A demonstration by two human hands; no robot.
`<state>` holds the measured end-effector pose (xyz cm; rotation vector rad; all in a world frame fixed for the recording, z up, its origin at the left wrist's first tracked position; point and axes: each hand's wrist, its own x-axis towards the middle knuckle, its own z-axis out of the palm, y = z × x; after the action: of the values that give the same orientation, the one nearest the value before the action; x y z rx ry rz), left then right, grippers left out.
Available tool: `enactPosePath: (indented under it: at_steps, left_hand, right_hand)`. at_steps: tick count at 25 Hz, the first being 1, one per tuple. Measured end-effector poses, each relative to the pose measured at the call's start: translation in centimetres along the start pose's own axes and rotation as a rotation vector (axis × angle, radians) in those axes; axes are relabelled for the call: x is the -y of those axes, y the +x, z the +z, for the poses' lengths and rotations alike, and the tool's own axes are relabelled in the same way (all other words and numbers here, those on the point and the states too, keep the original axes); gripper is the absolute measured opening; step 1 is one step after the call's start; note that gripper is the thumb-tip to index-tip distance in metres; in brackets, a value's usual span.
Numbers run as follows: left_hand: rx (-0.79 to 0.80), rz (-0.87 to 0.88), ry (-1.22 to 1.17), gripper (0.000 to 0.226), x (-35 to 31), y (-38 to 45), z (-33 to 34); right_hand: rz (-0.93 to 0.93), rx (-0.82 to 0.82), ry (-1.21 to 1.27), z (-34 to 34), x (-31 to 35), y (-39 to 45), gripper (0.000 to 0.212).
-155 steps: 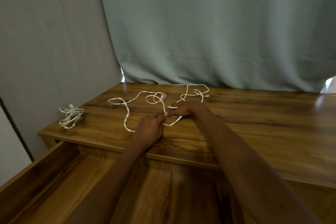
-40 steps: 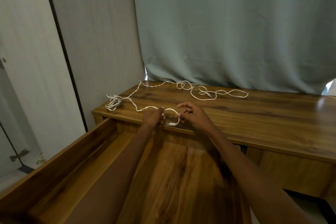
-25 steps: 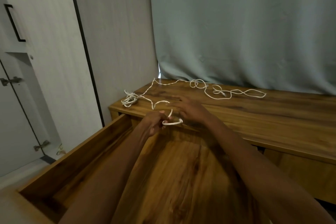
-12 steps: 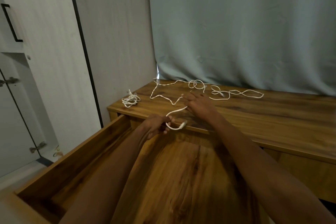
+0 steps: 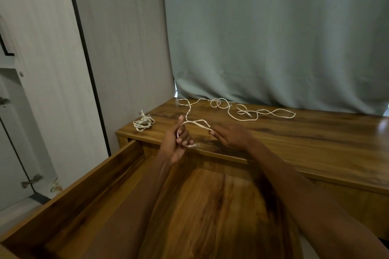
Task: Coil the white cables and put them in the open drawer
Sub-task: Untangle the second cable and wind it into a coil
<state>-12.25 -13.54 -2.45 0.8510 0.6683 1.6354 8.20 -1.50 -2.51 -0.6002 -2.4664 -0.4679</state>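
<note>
Grey-green curtain behind; wooden dresser top below it, spanning the scene. Open drawer pulled out in front of the dresser top, nothing visible inside apart from the forearms above it. Long white cable strewn loose along the back of the dresser top, near end led forward to the hands at the front edge. Right hand pinching that cable between fingertips, just right of the left hand. Left hand over the front edge, fingers curled round the first turns, plug end poking out beneath. Small bundled cable at the left corner of the dresser top, not yet in the drawer. Coiling barely begun, by appearance. Best practice: feed slack with the right, lay even loops into the left, free kinks before each turn, keep the plug pinned.
</note>
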Motion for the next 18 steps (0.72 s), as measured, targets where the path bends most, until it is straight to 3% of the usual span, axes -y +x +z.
enactPosePath:
  at_steps: [5, 7, 10, 12, 15, 18]
  left_hand:
    - [0.333, -0.087, -0.11, 0.036, -0.7, -1.0, 1.2]
    - [0.354, -0.081, -0.11, 0.039, -0.8, -1.0, 1.8]
    - [0.183, 0.083, -0.217, 0.042, -0.8, -0.1, 2.6]
    - [0.033, 0.195, -0.315, 0.037, -0.9, 0.6, 2.7]
    - [-0.202, 0.316, -0.44, 0.029, -0.7, 1.7, 3.1]
    - [-0.399, 0.41, -0.316, 0.027, -0.8, 3.3, 3.3]
  right_hand:
    - [0.159, -0.068, 0.003, 1.6, 0.4, 2.3, 0.062]
    - [0.15, -0.032, -0.002, 1.9, 0.5, 2.7, 0.053]
    - [0.049, -0.021, -0.042, 1.7, 1.9, 2.0, 0.03]
    - [-0.018, -0.06, -0.091, 1.8, 2.7, 1.4, 0.03]
    - [0.011, 0.019, 0.014, 2.4, 3.3, 0.6, 0.04]
    - [0.036, 0.019, 0.12, 2.6, 3.6, -0.3, 0.034]
